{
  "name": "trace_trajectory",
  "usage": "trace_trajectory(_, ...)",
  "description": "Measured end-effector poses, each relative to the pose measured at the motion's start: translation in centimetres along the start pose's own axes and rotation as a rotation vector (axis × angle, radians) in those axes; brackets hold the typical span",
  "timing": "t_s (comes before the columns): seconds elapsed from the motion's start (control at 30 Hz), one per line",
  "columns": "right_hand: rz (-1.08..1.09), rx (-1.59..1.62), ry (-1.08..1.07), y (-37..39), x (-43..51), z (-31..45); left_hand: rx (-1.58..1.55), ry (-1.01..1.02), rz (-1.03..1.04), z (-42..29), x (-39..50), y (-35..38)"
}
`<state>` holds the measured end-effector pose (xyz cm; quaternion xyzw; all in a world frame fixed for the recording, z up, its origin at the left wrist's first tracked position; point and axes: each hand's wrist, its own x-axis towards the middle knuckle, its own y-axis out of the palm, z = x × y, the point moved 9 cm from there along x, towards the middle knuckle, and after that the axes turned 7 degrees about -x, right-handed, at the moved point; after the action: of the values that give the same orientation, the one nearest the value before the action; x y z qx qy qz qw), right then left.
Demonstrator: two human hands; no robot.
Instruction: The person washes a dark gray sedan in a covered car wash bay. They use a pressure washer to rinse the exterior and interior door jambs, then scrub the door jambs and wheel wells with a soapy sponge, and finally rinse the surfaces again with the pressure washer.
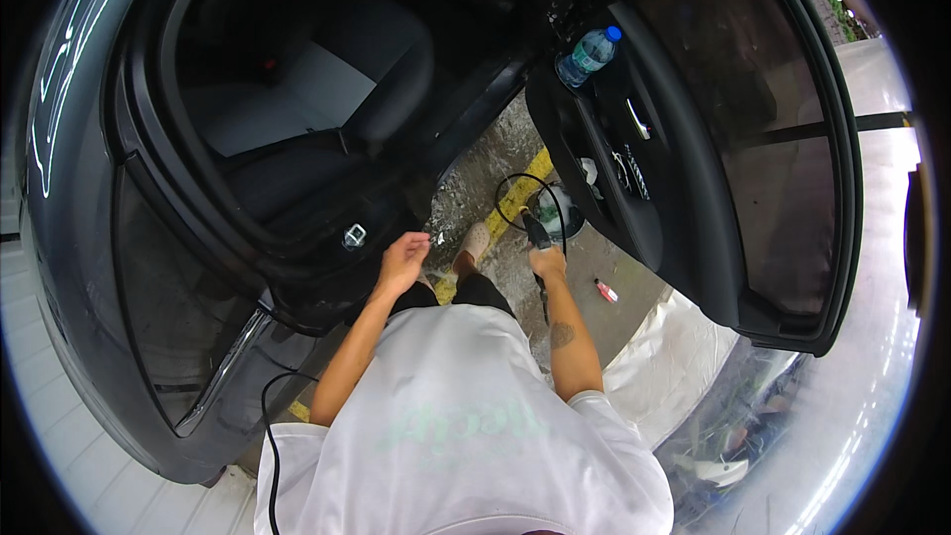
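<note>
My right hand (pixel 548 261) grips a black pressure washer gun (pixel 535 229) with a yellow tip. The gun points forward, over the left side of a dark bucket (pixel 576 232) holding foamy water. My left hand (pixel 405 260) is beside the car's door sill, fingers loosely bent, with nothing visible in it. Left of that hand, a small clear, shiny object (pixel 354 236) lies on the black sill area. Beyond the sill is a grey and black car seat (pixel 334 82). A black hose (pixel 496 197) loops around near the gun.
An open car door (pixel 669 163) stands to the right, a blue-capped water bottle (pixel 589 56) in its panel. A small red bottle (pixel 606 290) lies on the wet concrete floor (pixel 624 267). Black cable (pixel 269 416) runs past my left side. White sheeting (pixel 669 357) hangs at right.
</note>
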<state>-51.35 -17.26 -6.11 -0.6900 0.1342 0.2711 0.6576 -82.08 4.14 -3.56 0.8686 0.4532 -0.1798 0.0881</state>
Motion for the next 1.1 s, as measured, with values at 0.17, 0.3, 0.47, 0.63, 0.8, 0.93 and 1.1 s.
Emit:
trace_trajectory(0.17, 0.18, 0.029, 0.021, -0.2, 1.7, 3.6, 0.048, -0.126, 0.292, 1.7, 2.0, 7.7)
trace_trajectory(0.3, 0.186, 0.078, -0.059, -3.6, 1.7, 7.5, 0.241, -0.034, 0.574, 1.9, 3.5, 17.6)
trace_trajectory(0.47, 0.205, -0.009, -0.183, -9.8, -2.7, 15.7, -0.063, 0.049, 0.223, 1.1, 7.2, 24.2)
trace_trajectory(0.63, 0.275, 0.028, -0.441, -11.2, -0.9, 16.9, -0.566, -0.42, 0.071, -1.3, 8.0, 24.9)
trace_trajectory(0.8, 0.285, 0.272, -0.848, -14.4, 0.6, 10.3, -1.125, -0.735, 0.179, -7.8, 9.7, 21.1)
trace_trajectory(0.93, 0.592, -0.014, -0.814, -7.9, -1.1, 4.0, -1.053, -0.673, 0.332, -12.8, 11.5, 17.8)
trace_trajectory(1.1, 0.496, 0.051, -0.838, -8.4, -7.6, 5.6, -0.224, -0.346, 0.265, -16.6, 16.3, 13.5)
